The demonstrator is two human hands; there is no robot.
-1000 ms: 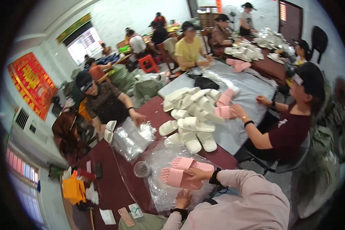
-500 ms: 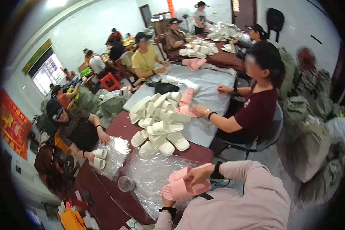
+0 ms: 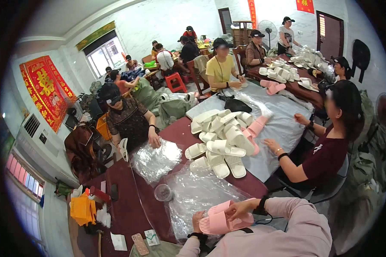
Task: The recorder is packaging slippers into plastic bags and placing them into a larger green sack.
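Observation:
A pair of pink slide slippers (image 3: 221, 219) lies side by side in my hands, close to my body at the table's near edge. My left hand (image 3: 197, 221) grips the left end of the pair, its fingers partly hidden behind the slipper. From the right, my right hand (image 3: 240, 209) reaches over with bent fingers on the nearer slipper beside its strap. Just beyond the pair, clear plastic bags (image 3: 193, 195) are spread on the dark red table (image 3: 128, 205). A round clear plastic cup (image 3: 163, 192) stands left of them.
Ahead rises a pile of white slippers (image 3: 223, 141) with pink slippers (image 3: 255, 128) at its right. A person in dark red (image 3: 321, 154) sits right; a person in brown (image 3: 131, 120) sits left by more clear bags (image 3: 156, 160). A phone (image 3: 140, 244) lies at the near left.
The view has swung left, shifting the scene rightward. My hands remain on the pink slippers, whose tilt looks slightly different. The person at left has lifted a white pair away from the bags.

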